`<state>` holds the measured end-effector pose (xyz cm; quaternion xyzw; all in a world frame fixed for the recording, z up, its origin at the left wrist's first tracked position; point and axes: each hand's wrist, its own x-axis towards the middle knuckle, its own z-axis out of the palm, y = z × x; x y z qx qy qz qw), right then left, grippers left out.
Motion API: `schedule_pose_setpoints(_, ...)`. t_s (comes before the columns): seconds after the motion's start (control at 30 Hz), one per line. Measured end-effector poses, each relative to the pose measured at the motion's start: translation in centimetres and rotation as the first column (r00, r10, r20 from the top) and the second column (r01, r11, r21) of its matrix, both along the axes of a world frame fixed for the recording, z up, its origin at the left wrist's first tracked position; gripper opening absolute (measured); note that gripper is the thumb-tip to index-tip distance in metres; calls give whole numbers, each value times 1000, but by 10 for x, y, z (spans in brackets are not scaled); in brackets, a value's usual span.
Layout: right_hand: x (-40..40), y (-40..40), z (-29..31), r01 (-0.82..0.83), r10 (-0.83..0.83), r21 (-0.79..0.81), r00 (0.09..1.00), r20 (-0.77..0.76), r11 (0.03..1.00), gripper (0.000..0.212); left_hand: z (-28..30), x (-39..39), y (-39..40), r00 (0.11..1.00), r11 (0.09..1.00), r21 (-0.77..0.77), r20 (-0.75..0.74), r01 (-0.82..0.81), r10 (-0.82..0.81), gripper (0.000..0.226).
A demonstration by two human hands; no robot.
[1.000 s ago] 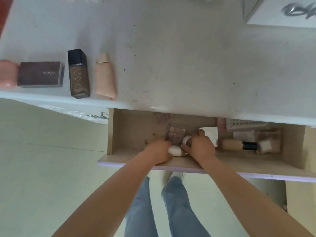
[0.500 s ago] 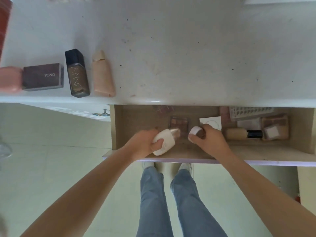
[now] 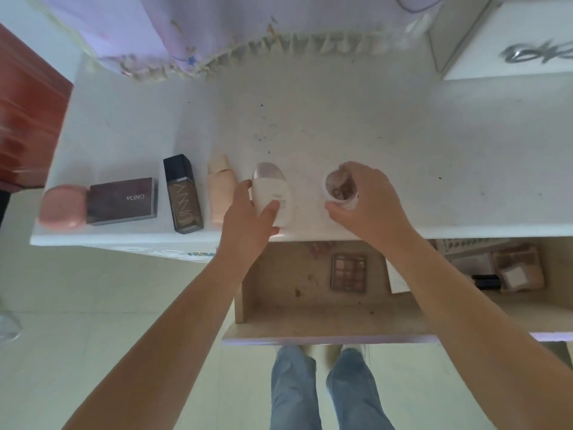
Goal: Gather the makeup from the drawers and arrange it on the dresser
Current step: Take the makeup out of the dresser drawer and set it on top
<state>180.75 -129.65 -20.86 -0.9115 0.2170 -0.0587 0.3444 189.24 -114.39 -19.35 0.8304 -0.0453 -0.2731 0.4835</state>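
placement step in hand: a white bottle [image 3: 274, 198] is gripped by the left hand [image 3: 248, 218] on the counter [image 3: 403, 144] beside the peach tube [image 3: 220, 188]; a small jar [image 3: 340, 189] is pinched by the right hand [image 3: 370, 201]. next, release is judged to be called for, in line with the row.

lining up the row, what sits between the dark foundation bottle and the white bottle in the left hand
In the head view, one thing: the peach tube lies between the dark foundation bottle and the white bottle.

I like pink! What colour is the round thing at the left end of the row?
Pink: the rounded case, clearest in the head view.
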Motion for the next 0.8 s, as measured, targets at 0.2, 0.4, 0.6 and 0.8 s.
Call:
schedule_pose_setpoints(0.2,14,19,-34,-12,22,-150,998,66,989,41,-7,8,2,984,983,159,139,91,-114,40)
schedule_pose_setpoints(0.4,9,20,-45,-16,37,-257,996,77,966,43,-14,10,4,948,926,342,209,161,-242,39)
schedule_pose_setpoints(0.6,2,30,-37,71,-61,-126,995,79,989,60,0,1,11,912,857,489,255,165,-321,49)
schedule_pose_setpoints(0.8,-67,50,-37,373,-370,-68,928,45,926,29,-27,-48,38,693,796,499,437,344,-573,17)
